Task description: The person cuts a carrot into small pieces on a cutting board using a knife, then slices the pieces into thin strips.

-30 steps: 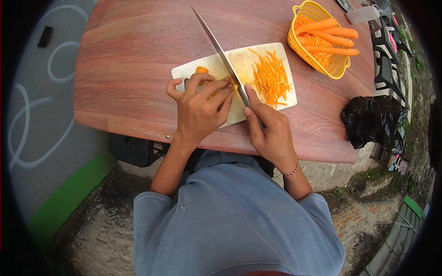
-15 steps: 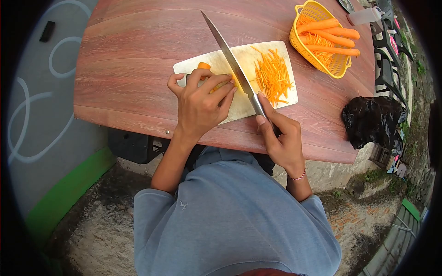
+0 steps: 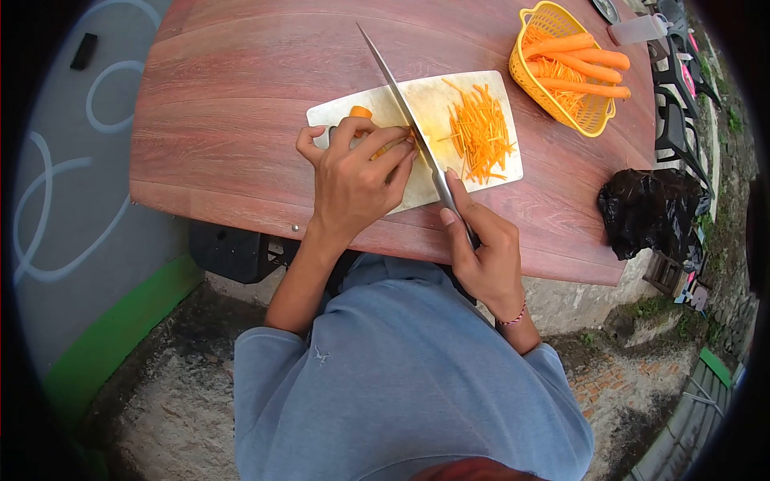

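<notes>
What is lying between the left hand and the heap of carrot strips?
In the head view, the chef's knife blade and some cutting board.

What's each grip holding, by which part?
The right grip holds a chef's knife by the handle; the left grip holds carrot from above, exact spot hidden.

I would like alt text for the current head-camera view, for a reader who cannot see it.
A person's right hand holds a large knife beside the left hand, which steadies a carrot piece on a white cutting board. Carrot strips lie at the board's right; past them, a yellow basket holds carrots and orange shreds.
</notes>
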Motion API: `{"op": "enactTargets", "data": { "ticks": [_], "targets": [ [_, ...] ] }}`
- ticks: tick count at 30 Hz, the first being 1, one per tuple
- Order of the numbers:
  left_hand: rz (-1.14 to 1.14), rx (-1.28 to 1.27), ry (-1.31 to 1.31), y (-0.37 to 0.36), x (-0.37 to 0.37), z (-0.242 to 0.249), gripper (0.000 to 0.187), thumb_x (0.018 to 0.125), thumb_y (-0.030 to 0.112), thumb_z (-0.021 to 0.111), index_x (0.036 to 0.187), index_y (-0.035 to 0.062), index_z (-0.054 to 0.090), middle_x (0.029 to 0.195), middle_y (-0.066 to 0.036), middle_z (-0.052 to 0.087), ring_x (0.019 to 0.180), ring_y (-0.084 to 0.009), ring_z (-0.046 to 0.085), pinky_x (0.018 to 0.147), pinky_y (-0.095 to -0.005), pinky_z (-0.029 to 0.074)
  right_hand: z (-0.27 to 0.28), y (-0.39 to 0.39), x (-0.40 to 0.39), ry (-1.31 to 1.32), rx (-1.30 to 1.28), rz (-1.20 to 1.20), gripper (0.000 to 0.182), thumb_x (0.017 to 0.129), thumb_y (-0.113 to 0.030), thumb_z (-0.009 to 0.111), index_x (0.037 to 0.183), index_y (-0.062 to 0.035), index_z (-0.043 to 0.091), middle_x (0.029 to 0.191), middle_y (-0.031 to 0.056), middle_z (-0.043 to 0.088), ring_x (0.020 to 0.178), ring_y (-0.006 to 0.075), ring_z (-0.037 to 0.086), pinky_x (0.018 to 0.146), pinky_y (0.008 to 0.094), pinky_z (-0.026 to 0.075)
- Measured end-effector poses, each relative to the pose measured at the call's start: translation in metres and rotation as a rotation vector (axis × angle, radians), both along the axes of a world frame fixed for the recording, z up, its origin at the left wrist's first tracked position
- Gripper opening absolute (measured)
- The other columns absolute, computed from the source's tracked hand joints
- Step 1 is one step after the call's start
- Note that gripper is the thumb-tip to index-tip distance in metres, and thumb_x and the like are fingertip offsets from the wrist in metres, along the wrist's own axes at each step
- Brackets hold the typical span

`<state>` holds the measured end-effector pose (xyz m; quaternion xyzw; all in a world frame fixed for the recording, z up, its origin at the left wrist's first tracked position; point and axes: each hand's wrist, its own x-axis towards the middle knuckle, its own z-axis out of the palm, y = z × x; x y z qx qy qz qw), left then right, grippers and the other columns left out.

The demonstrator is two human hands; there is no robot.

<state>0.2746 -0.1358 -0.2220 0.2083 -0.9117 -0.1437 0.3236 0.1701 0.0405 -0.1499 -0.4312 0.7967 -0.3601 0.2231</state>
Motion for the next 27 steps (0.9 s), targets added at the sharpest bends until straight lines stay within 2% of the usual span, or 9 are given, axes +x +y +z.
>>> {"op": "enactTargets", "data": {
  "ticks": [8,14,17,20,22,27],
  "targets": [
    [-0.003,0.023,0.003,-0.001,0.0,0.003,0.009,0.086,0.023,0.083,0.092,0.0168,0.085,0.106,0.01,0.078,0.106,-0.0146,0.063,0.099,-0.0555,0.025,0.002,0.007,0.01,0.064,0.021,0.007,0.051,0.1,-0.007,0.07,0.151,-0.0085,0.062,0.078,0.0165,0.065,0.064,0.033,0.067,0.062,0.0443,0.054],
    [-0.003,0.009,0.015,-0.001,-0.002,0.002,0.01,0.085,0.023,0.084,0.092,0.0162,0.085,0.101,0.01,0.078,0.103,-0.0143,0.064,0.098,-0.0547,0.025,-0.013,-0.015,0.004,0.118,-0.004,0.019,0.05,0.101,-0.008,0.069,0.15,-0.0061,0.062,0.078,0.0164,0.064,0.064,0.0327,0.066,0.061,0.0449,0.053],
    [-0.001,-0.002,0.019,-0.001,-0.002,0.003,0.009,0.085,0.023,0.084,0.091,0.016,0.085,0.102,0.01,0.079,0.103,-0.0141,0.064,0.098,-0.0545,0.025,-0.021,-0.033,-0.005,0.104,-0.1,0.034,0.05,0.101,-0.008,0.068,0.15,-0.0037,0.061,0.079,0.0174,0.065,0.065,0.0335,0.066,0.063,0.0457,0.053],
    [0.001,-0.007,0.023,0.0,-0.001,0.001,0.009,0.085,0.023,0.084,0.091,0.016,0.085,0.104,0.01,0.079,0.103,-0.014,0.064,0.099,-0.0544,0.025,-0.019,-0.035,-0.008,0.066,-0.17,0.006,0.048,0.1,-0.007,0.068,0.147,-0.0016,0.063,0.079,0.019,0.066,0.066,0.0346,0.066,0.065,0.045,0.053],
    [-0.005,-0.007,0.031,-0.001,-0.001,0.0,0.009,0.085,0.023,0.084,0.091,0.0161,0.085,0.104,0.01,0.08,0.104,-0.014,0.064,0.099,-0.0542,0.025,-0.009,-0.025,-0.012,-0.047,-0.044,-0.021,0.044,0.1,-0.008,0.069,0.144,-0.0012,0.066,0.081,0.0215,0.068,0.067,0.034,0.068,0.068,0.0421,0.054],
    [-0.005,-0.017,0.02,-0.001,0.0,-0.001,0.009,0.085,0.023,0.084,0.092,0.0173,0.085,0.107,0.01,0.08,0.105,-0.0141,0.064,0.101,-0.0536,0.025,-0.001,-0.003,-0.015,-0.129,0.005,-0.043,0.043,0.1,-0.008,0.07,0.143,-0.0031,0.068,0.084,0.0241,0.07,0.068,0.0308,0.07,0.069,0.0381,0.054]
  ]
}}
